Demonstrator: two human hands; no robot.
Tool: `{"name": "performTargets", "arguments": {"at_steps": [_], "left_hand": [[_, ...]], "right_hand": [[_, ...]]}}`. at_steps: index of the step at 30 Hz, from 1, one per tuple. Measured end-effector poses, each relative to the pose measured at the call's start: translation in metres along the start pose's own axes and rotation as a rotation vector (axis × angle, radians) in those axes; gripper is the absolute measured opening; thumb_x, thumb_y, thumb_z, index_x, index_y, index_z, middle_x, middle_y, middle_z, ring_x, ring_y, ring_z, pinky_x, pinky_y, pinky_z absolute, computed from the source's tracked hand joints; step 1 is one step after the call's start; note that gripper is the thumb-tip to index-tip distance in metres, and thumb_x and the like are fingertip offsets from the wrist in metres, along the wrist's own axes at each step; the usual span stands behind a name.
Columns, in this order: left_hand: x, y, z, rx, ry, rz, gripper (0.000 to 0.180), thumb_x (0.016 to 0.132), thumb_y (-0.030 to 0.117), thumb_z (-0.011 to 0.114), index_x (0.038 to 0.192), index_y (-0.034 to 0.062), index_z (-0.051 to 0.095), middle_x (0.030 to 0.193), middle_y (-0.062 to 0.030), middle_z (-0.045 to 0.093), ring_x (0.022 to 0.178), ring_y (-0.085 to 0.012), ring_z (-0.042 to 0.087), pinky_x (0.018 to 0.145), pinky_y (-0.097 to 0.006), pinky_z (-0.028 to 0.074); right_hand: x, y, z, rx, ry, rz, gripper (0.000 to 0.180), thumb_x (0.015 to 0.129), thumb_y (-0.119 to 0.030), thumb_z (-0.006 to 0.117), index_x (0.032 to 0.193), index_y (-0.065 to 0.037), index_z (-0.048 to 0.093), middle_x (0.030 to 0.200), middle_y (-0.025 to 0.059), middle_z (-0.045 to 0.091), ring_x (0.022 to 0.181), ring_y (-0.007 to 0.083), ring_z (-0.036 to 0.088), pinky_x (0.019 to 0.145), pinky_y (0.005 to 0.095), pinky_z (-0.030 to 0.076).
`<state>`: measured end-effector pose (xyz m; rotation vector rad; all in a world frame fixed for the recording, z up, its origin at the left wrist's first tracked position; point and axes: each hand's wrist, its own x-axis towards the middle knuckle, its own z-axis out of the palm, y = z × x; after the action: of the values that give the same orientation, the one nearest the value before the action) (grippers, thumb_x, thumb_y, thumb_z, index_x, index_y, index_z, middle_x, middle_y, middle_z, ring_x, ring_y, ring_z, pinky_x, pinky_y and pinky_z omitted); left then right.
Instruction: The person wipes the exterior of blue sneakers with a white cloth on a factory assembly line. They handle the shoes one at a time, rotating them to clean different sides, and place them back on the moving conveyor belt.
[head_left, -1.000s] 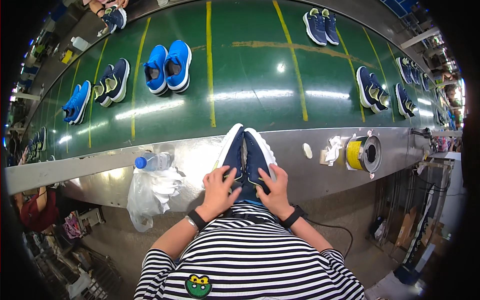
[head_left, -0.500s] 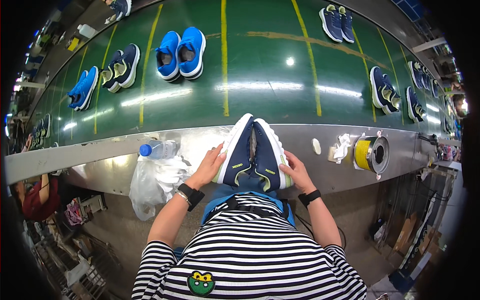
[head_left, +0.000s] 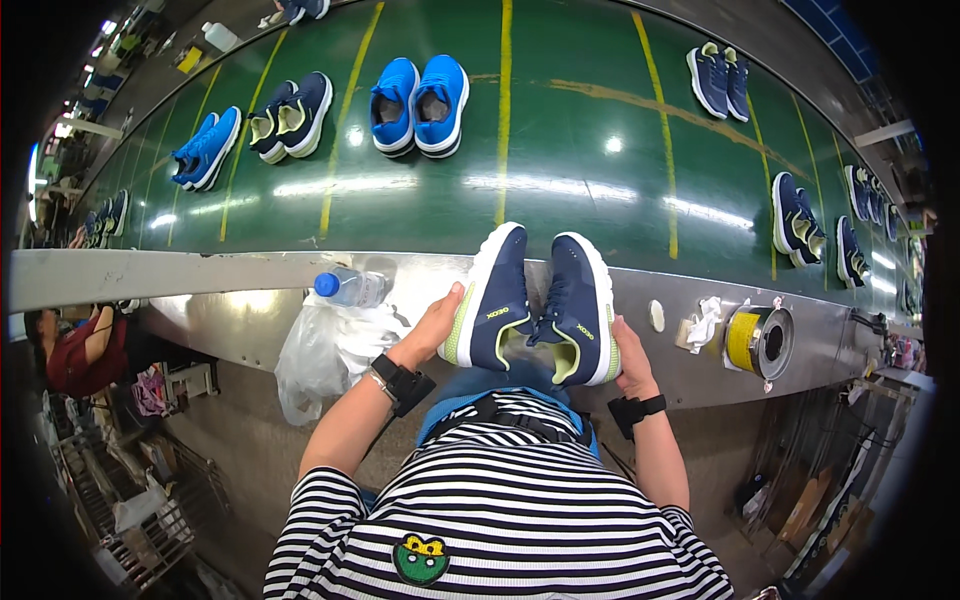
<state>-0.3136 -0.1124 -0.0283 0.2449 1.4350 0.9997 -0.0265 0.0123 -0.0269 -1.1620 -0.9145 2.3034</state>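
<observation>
My left hand (head_left: 434, 327) grips a navy sneaker (head_left: 497, 297) by its heel and outer side. Its twin, another navy sneaker (head_left: 577, 315) with the same white sole and lime lining, is in my right hand (head_left: 632, 358), held along the outer heel. Both shoes point away from me, toes up near the belt's edge, with a gap between them. My fingers are partly hidden behind the soles.
Beyond the metal ledge (head_left: 430, 290) runs a green conveyor belt (head_left: 570, 140) with yellow lines. Blue sneakers (head_left: 440, 105) and several navy pairs stand on it. A blue-capped bottle (head_left: 355, 287) and plastic bag (head_left: 308, 360) lie left; a yellow-labelled can (head_left: 742, 337) stands right.
The two sneakers have moved apart, with their toes no longer touching. My right hand has shifted right with its shoe. The whole view has swung slightly left.
</observation>
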Motion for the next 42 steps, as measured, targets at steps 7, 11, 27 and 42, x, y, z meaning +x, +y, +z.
{"name": "performTargets", "arguments": {"at_steps": [7,11,27,42], "left_hand": [[-0.013,0.016,0.009,0.337,0.094,0.361,0.055,0.096,0.039,0.027,0.125,-0.0044,0.044,0.113,-0.0207,0.056,0.105,-0.0231,0.052,0.092,-0.031,0.036],[-0.013,0.008,0.004,0.510,0.201,0.487,0.050,0.096,0.035,0.028,0.126,-0.0017,0.044,0.101,-0.0213,0.058,0.096,-0.0262,0.052,0.089,-0.034,0.036],[-0.002,-0.070,0.007,0.125,0.305,0.362,0.047,0.093,0.029,0.045,0.128,-0.0012,0.041,0.103,-0.0117,0.057,0.093,-0.0161,0.054,0.083,-0.028,0.042],[-0.076,-0.040,0.010,-0.476,0.053,0.011,0.049,0.096,0.035,0.033,0.131,-0.0005,0.033,0.125,-0.0130,0.048,0.111,-0.0186,0.051,0.093,-0.031,0.042]], "right_hand": [[0.001,0.006,0.009,-0.038,0.079,-0.123,0.049,0.093,-0.032,0.047,0.127,0.003,0.041,0.116,0.0094,0.055,0.103,0.0152,0.054,0.088,0.0273,0.043],[0.002,0.011,0.010,-0.074,0.091,-0.153,0.052,0.092,-0.033,0.049,0.128,0.003,0.039,0.117,0.0099,0.054,0.104,0.0158,0.053,0.089,0.0279,0.042],[0.002,0.023,-0.025,-0.721,0.321,-0.268,0.042,0.080,-0.023,0.066,0.114,-0.003,0.055,0.103,0.0114,0.057,0.090,0.0189,0.057,0.079,0.0309,0.046],[0.017,-0.020,-0.015,-0.939,0.594,-0.415,0.019,0.087,-0.020,0.056,0.086,-0.001,0.052,0.073,0.0017,0.052,0.063,0.0114,0.046,0.057,0.0267,0.038]]}}
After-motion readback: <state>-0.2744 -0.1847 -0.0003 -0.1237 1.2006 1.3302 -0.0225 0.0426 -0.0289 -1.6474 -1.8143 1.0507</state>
